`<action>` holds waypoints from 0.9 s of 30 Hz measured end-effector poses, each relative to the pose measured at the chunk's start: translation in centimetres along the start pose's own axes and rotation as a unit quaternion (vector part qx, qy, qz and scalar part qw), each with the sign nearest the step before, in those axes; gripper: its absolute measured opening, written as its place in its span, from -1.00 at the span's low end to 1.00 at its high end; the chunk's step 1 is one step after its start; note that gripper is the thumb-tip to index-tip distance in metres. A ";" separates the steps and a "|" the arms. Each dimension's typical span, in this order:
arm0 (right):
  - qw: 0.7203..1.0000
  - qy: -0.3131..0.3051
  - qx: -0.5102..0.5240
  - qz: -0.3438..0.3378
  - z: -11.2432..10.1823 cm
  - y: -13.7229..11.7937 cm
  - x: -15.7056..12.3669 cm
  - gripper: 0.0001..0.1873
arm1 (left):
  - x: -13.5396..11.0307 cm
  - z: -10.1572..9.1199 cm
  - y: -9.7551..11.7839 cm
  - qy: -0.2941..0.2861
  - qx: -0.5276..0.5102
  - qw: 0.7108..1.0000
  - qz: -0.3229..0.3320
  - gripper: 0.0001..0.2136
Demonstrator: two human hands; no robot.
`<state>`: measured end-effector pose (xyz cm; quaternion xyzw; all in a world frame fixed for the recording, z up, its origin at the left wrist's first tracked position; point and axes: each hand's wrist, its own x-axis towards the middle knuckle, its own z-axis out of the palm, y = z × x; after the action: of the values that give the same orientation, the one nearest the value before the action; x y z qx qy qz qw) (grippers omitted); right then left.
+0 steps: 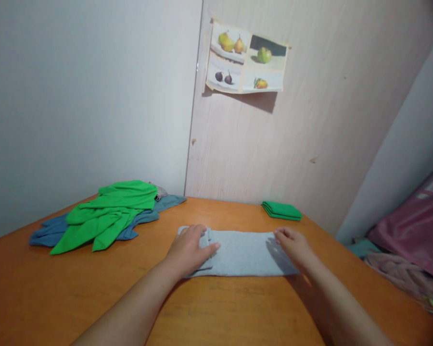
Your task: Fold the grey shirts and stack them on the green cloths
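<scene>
A light grey garment [245, 254], folded into a long strip, lies crosswise on the orange-brown tabletop [216, 312]. Its left end is doubled over into a thicker layer. My left hand [191, 250] rests on that doubled end, thumb spread out to the right and the other fingers lying over the cloth; some fingertips are hard to see. At the strip's far right corner, my right hand [292, 245] pinches the edge between thumb and fingers. The hand's shadow falls across the cloth there.
Bright green clothing [119, 211] lies loosely on blue clothing [54, 230] at the table's back left. A folded green garment [282, 210] sits at the back right. Behind stands a wall panel with a fruit picture [245, 60]. Pink fabric [414, 226] lies beyond the right edge.
</scene>
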<state>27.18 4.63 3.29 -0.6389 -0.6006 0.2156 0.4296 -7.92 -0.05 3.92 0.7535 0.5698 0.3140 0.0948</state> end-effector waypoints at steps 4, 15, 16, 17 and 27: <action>0.982 -0.079 -0.136 -0.107 4.5 -1.2 -1.7 -0.46 | -1.4 0.8 1.2 -0.084 0.040 0.996 0.016 -0.23; 0.902 -0.177 -0.387 -0.069 5.4 -0.4 -3.6 -0.17 | -1.6 -0.3 1.8 -0.095 0.133 0.985 0.059 -0.75; 0.902 -0.173 -0.389 -0.065 5.4 -0.2 -3.4 -0.16 | -1.6 -0.6 1.7 -0.088 0.142 0.984 0.056 -0.76; 0.902 -0.169 -0.392 -0.061 5.3 0.0 -3.3 -0.14 | -1.5 -0.8 1.6 -0.078 0.144 0.985 0.052 -0.76; 0.897 -0.146 -0.417 -0.016 4.0 1.8 -2.5 -0.12 | 0.2 -4.4 -3.0 0.087 0.034 0.992 -0.085 -0.83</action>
<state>24.63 3.58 -0.96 -0.7114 -0.7013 0.0296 0.0346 -12.84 0.19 5.89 0.6748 0.6483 0.3496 0.0461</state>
